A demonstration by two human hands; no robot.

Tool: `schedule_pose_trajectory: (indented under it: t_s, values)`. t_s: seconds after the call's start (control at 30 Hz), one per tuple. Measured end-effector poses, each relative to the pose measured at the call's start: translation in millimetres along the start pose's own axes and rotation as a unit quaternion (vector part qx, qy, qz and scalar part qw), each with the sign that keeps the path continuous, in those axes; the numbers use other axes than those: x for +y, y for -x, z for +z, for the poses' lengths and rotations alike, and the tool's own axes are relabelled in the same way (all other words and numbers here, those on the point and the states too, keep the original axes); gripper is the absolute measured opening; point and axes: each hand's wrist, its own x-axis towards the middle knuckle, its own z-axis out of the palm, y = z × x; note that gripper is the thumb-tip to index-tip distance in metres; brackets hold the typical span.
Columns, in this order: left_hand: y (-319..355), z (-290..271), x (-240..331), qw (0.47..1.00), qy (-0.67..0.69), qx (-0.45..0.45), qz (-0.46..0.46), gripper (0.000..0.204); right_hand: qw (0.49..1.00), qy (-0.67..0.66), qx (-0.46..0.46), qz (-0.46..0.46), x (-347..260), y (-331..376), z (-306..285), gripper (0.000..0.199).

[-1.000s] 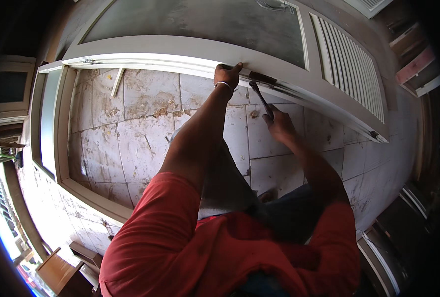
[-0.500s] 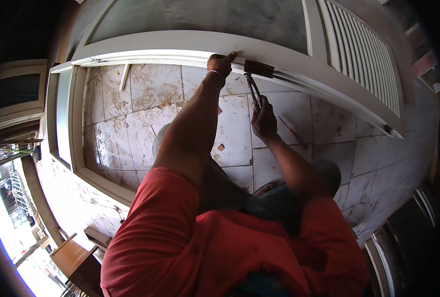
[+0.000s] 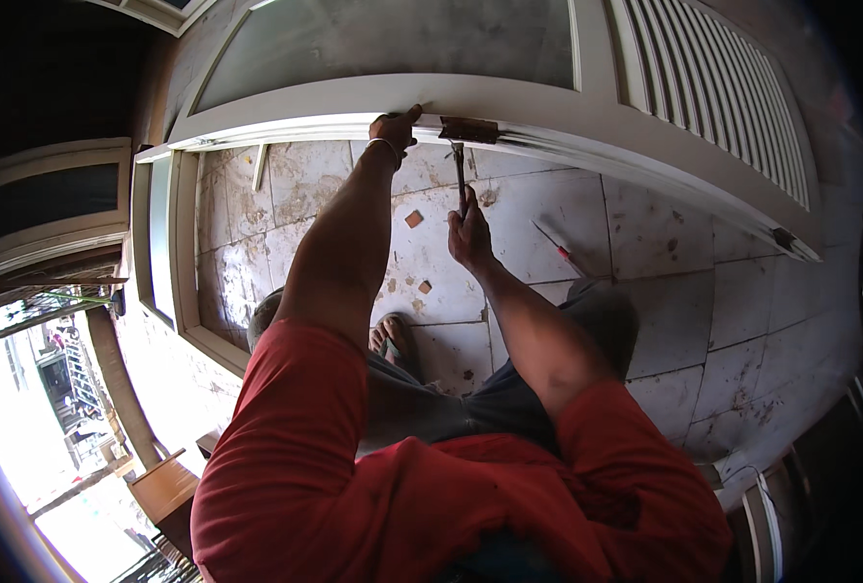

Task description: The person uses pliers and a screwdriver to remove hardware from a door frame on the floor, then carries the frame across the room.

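A white door panel (image 3: 344, 92) with a grey glass pane and a louvred part spans the upper view. My left hand (image 3: 393, 128) grips its near edge, thumb on top. Just right of it, a dark brown rectangular piece (image 3: 468, 130), like a hinge, sits on that edge. My right hand (image 3: 469, 233) is closed round the handles of pincers (image 3: 460, 167), whose head is at the edge just below the brown piece. Whether the jaws bite on anything is too small to tell.
A screwdriver-like tool (image 3: 560, 248) with a red part lies on the dirty tiled floor (image 3: 655, 321), right of my right hand. Small brown chips (image 3: 413, 220) are scattered between my arms. A white frame (image 3: 187, 243) stands at left. My foot (image 3: 393, 340) rests below.
The view has shifted, so the door and hands appear further left. The pincers have swung from a slant to nearly upright, with their handles now lined up. Both hands keep their grips.
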Motion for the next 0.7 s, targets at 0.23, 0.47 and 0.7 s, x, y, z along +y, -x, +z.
schedule_pose_trajectory:
  t_s: [0.23,0.47,0.7]
  values:
    - [6,1,1,1.0,-0.009,0.005,-0.021,0.061,0.938,0.075,-0.132,0.311,5,24,-5,0.05]
    - [3,-4,-15,1.0,-0.007,0.024,-0.003,0.061,0.909,0.361,0.013,0.206,3,20,-83,0.077]
    - [-23,20,-47,0.95,-0.224,0.161,0.146,0.067,0.751,0.387,-0.016,0.535,34,50,-132,0.063]
